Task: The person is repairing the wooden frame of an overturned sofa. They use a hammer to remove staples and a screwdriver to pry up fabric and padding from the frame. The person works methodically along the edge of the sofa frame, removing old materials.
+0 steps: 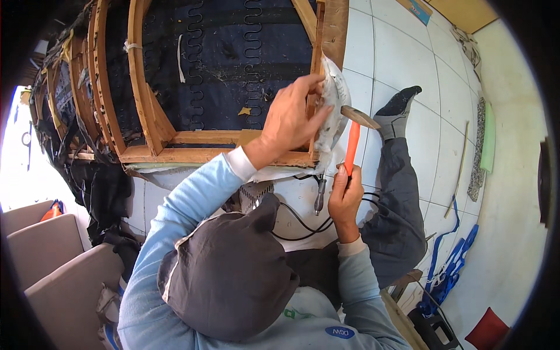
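My right hand (346,195) is closed round the lower end of a hammer (353,140) with an orange handle. The metal head of the hammer is up beside a strip of crumpled white padding (331,125) along the right rail of a wooden furniture frame (204,154). On that padding, near the frame's front right corner, presses my left hand (289,119). Its thumb lies on the white material and its fingers curl at the rail; the fingertips are partly hidden. Below the corner is a hand tool with a dark handle (319,197), its upper end by the padding.
Inside the frame are zigzag springs (252,58) over dark cloth. A black cable (303,234) loops on the white tiled floor (402,52). Blue straps (449,274) lie at right, beige cushioned panels (76,286) at left. A dark grey cap (227,274) covers the lower middle.
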The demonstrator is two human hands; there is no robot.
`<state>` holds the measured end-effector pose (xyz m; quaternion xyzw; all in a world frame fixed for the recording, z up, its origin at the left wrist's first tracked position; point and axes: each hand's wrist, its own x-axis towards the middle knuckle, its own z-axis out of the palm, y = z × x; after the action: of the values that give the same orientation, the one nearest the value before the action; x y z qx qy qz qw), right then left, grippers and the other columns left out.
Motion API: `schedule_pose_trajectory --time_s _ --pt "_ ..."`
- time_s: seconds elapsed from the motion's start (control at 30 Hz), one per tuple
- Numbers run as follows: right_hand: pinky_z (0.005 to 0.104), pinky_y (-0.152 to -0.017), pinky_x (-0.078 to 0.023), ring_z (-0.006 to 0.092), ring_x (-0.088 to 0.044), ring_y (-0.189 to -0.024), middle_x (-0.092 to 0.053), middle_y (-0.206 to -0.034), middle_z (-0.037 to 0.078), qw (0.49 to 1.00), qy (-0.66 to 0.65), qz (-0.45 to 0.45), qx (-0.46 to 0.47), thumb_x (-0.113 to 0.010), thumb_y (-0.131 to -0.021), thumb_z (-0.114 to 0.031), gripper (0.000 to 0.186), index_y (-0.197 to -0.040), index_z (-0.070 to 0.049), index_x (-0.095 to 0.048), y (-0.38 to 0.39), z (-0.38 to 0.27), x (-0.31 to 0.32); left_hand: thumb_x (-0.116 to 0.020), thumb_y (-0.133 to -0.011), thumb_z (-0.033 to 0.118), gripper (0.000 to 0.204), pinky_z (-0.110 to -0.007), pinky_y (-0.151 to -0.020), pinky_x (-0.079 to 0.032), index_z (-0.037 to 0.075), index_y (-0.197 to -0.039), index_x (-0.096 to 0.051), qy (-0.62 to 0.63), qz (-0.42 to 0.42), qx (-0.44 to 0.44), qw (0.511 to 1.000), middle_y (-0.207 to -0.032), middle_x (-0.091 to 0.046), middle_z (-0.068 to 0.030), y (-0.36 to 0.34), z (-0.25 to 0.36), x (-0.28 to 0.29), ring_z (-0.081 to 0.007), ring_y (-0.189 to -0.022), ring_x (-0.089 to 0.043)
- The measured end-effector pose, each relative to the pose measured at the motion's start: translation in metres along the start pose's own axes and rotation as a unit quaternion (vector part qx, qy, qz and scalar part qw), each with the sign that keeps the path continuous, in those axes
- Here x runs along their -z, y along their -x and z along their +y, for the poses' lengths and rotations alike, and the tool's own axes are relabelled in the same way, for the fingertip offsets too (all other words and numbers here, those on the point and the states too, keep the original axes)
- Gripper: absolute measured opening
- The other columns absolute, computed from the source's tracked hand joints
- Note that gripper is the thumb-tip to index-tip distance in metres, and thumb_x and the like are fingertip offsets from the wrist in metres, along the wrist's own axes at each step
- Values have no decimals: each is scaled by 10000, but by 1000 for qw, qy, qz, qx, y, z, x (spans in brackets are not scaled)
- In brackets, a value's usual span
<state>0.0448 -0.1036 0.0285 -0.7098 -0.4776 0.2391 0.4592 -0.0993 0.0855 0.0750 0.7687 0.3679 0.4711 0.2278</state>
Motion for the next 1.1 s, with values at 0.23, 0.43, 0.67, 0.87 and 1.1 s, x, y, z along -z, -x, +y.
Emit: schedule_pose_trajectory --time_s 0.23,0.43,0.67,0.87,1.1 --pt "440 -591 -467 291 -608 -596 -624 -707 165 995 63 57 -51 -599 -1135 -247 287 -1089 25 -677 -12 35 7 -844 -913 148 125 -424 -782 -591 79 -1011 -807 -71 -81 -131 986 -933 -785 -101 -37 -8 15 -298 -880 -743" --pt "464 -628 -519 316 -662 -638 -632 -701 171 948 -50 25 -314 -567 -1134 -327 419 -1046 66 -680 -16 78 2 -851 -943 97 83 -312 -805 -609 47 -1001 -820 43 -93 71 992 -989 -818 -75 -36 5 23 -151 -893 -768" --pt "368 -849 -563 267 -708 -940 -695 -1010 156 967 182 172 -57 -680 -1080 -207 337 -1257 81 -684 -29 93 -9 -878 -951 66 196 -256 -872 -605 1 -1113 -789 138 145 -21 979 -1034 -833 -63 -71 33 89 -106 -928 -759" --pt "425 -880 -569 351 -698 -993 -720 -1125 181 979 1 139 146 -816 -977 -212 361 -1238 12 -707 -118 -45 -24 -769 -1011 251 674 -562 -1287 -310 -5 -1572 -498 -234 75 100 964 -1632 -443 -328 -27 -70 62 -506 -1568 -355" --pt "439 -852 -586 313 -743 -1011 -756 -1102 129 997 82 1 3 -941 -808 -424 571 -1145 -20 -720 -172 -96 -19 -648 -1030 90 450 -435 -1159 -488 -7 -1468 -614 20 -54 108 992 -1453 -656 -235 -8 -25 20 -379 -1369 -633"
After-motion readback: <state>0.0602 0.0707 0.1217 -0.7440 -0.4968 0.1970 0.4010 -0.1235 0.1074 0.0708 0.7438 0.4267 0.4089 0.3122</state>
